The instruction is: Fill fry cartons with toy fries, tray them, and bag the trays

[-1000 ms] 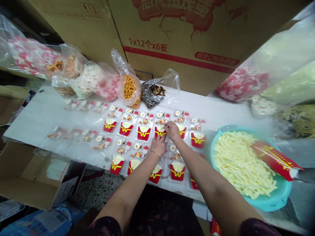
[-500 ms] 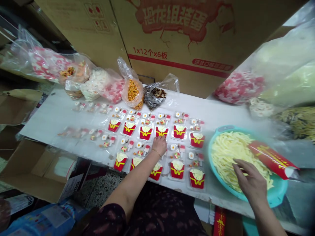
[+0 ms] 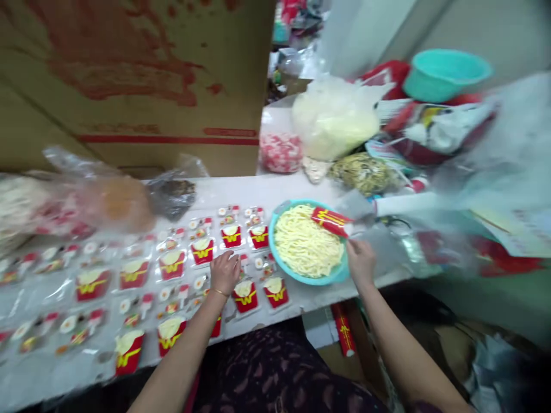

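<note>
My left hand rests low over the rows of small packs, fingers spread loosely, holding nothing I can see. Around it lie clear packs with red fry boxes marked with a yellow W and topped with pale fries. My right hand is at the right rim of a turquoise basin, its fingers closed on the lower end of a red stack of fry boxes; motion blur softens the fingertips. Pale toy fries fill the basin, and the stack lies across them.
A large cardboard box stands behind the table. Bags of small pieces line the back, including a pink-and-white one. Another turquoise basin sits at the back right. Below the table edge is a red printed strip.
The view has swung to the right. My right hand has gone from above the fries to the end of the red stack. My left hand stays over the packs, now farther right among them.
</note>
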`<move>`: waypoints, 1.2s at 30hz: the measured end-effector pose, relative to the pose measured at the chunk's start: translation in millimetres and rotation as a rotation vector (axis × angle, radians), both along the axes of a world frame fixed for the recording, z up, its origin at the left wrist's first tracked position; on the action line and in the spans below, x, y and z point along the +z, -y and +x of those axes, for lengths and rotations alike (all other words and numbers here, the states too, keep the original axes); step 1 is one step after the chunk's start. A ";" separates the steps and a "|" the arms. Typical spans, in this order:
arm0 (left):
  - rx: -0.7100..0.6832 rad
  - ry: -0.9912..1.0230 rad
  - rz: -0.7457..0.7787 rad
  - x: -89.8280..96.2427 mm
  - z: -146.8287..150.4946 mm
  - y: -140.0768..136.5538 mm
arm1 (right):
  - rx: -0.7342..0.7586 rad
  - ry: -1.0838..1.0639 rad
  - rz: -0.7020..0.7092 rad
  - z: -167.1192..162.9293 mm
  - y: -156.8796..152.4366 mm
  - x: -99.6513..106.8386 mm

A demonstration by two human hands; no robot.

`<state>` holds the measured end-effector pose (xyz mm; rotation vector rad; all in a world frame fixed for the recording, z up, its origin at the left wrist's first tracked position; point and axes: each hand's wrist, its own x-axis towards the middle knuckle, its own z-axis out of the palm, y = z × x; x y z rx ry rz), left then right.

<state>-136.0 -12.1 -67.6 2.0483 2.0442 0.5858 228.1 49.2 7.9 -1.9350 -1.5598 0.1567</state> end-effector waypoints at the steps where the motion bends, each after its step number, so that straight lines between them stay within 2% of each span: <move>1: -0.039 0.015 0.039 5.4 13.3 -4.0 | -0.067 -0.001 -0.005 14.1 -7.6 0.8; 4: -0.174 0.032 0.115 26.7 58.5 -15.1 | -0.122 -0.027 -0.135 41.7 -37.0 -2.6; 7: -0.264 0.008 0.118 46.9 106.3 -28.3 | -0.074 -0.080 -0.352 47.4 -66.7 -12.6; 9: -0.321 -0.023 0.082 56.1 138.8 -40.2 | -0.052 -0.118 -0.422 46.1 -78.7 -19.5; 14: -0.509 -0.116 -0.016 63.5 224.0 -79.4 | 0.033 -0.188 -0.428 41.6 -74.2 -24.1; 18: -0.478 -0.158 -0.098 60.7 275.2 -112.9 | 0.160 -0.103 -0.349 37.6 -61.2 -14.8; 21: -0.496 -0.167 -0.115 58.7 289.2 -132.6 | 0.179 -0.022 -0.291 43.0 -57.9 -8.6; 24: -0.515 -0.165 -0.159 57.5 287.3 -145.5 | 0.132 -0.039 -0.273 57.7 -55.9 -5.0; 27: -0.441 -0.151 -0.214 59.0 281.6 -150.3 | 0.098 -0.033 -0.246 73.2 -49.4 0.4; 29: -0.475 -0.109 -0.202 63.0 280.5 -148.4 | 0.086 -0.031 -0.234 78.6 -42.3 6.6; 33: -0.701 0.038 -0.121 73.1 283.1 -137.7 | 0.244 -0.100 -0.236 70.6 -27.5 20.1; 36: -0.691 0.113 -0.104 72.5 270.2 -131.0 | 0.343 -0.080 -0.239 55.2 -24.7 25.9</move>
